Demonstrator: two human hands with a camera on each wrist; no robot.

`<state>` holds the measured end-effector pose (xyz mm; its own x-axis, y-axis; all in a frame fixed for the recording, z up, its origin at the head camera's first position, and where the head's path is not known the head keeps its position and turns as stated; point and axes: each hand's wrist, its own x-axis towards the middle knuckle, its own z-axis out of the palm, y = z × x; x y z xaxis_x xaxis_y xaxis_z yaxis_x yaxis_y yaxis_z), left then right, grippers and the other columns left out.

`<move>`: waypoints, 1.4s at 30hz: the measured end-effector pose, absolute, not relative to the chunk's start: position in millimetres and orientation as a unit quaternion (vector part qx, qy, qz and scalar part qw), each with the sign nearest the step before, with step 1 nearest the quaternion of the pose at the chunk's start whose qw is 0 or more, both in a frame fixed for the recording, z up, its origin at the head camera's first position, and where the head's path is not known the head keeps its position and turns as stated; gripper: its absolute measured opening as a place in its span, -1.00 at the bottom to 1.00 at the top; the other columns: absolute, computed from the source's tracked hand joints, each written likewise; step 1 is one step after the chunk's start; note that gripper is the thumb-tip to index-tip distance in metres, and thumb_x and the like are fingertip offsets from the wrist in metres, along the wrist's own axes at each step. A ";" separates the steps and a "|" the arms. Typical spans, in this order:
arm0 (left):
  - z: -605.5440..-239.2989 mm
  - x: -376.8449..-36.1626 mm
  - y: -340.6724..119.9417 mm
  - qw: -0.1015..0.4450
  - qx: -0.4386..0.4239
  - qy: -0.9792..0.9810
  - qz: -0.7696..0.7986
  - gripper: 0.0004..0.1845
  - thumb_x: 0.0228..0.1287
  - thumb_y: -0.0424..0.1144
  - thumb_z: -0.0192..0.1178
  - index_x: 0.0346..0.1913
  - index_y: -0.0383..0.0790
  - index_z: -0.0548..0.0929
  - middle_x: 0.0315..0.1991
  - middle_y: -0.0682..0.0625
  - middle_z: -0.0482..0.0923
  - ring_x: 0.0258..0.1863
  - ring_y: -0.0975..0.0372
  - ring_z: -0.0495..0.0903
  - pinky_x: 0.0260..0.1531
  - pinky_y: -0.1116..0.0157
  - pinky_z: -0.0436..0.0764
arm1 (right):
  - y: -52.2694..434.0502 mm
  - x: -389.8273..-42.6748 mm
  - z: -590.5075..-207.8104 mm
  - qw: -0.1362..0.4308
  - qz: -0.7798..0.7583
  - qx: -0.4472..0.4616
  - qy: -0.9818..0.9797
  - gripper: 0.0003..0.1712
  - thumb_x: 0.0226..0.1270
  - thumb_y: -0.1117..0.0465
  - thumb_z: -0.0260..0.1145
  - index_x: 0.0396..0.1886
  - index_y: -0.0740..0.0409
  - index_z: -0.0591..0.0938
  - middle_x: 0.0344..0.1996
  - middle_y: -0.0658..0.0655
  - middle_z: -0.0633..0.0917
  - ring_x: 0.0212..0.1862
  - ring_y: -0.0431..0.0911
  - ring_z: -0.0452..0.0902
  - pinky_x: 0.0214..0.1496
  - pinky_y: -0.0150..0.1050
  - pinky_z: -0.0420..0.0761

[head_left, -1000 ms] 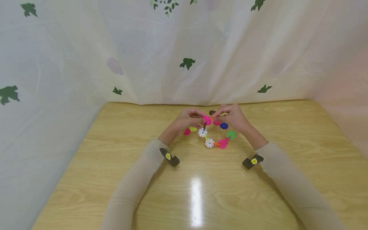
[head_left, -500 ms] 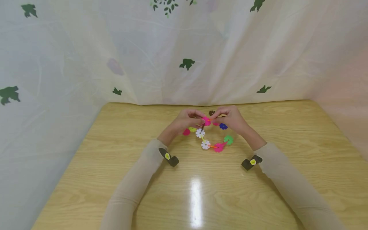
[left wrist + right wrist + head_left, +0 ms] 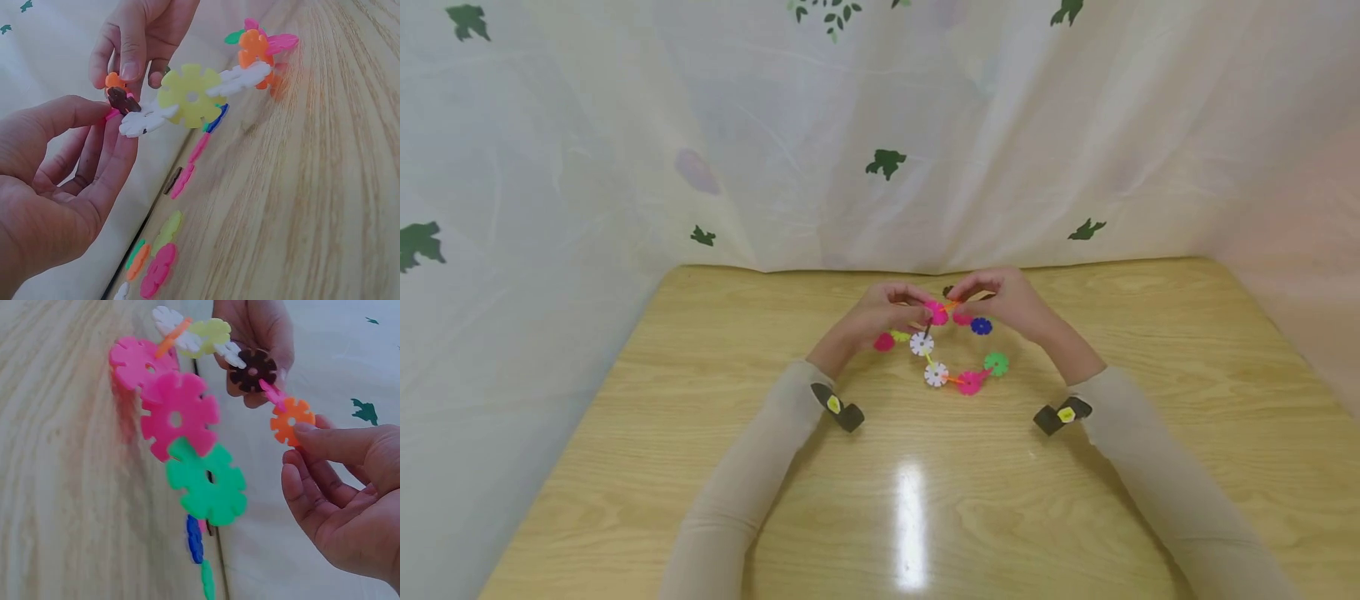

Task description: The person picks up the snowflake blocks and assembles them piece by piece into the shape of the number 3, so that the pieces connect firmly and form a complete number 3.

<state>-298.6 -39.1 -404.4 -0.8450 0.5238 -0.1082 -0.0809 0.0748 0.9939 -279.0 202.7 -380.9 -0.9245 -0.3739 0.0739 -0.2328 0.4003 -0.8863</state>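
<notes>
A chain of snowflake-shaped plastic discs [image 3: 936, 373] hangs in a loop between both hands above the far middle of the wooden table [image 3: 925, 517]. The loop has white, yellow, orange, pink and green discs. My left hand [image 3: 917, 308] pinches the chain's end at a brown disc [image 3: 252, 370], also seen in the left wrist view [image 3: 117, 98]. My right hand [image 3: 961, 298] pinches a small orange disc [image 3: 292, 420] against that end; a short pink piece joins the two. A large pink disc [image 3: 179, 415] and a green disc [image 3: 209, 484] hang lowest.
Loose discs lie on the table under the hands: a pink one [image 3: 883, 342], a blue one [image 3: 981, 326], and more along the curtain's foot [image 3: 159, 269]. A leaf-print curtain [image 3: 887, 162] closes off the table's back and sides.
Both hands have stayed together at the chain's end and lifted slightly. The hanging loop has swung a little to the left.
</notes>
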 end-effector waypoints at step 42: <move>-405.7 -300.8 -39.3 0.230 0.108 0.673 0.695 -0.78 0.33 -0.54 0.20 0.00 -0.38 0.58 -0.27 -0.01 0.62 -0.34 0.21 0.69 -0.23 0.25 0.80 | 291.0 -306.4 -400.4 0.151 -0.379 -0.110 0.906 -0.61 0.23 0.34 0.50 -0.01 0.44 0.62 -0.26 0.18 0.61 -0.26 -0.16 0.44 -0.37 -0.38 0.53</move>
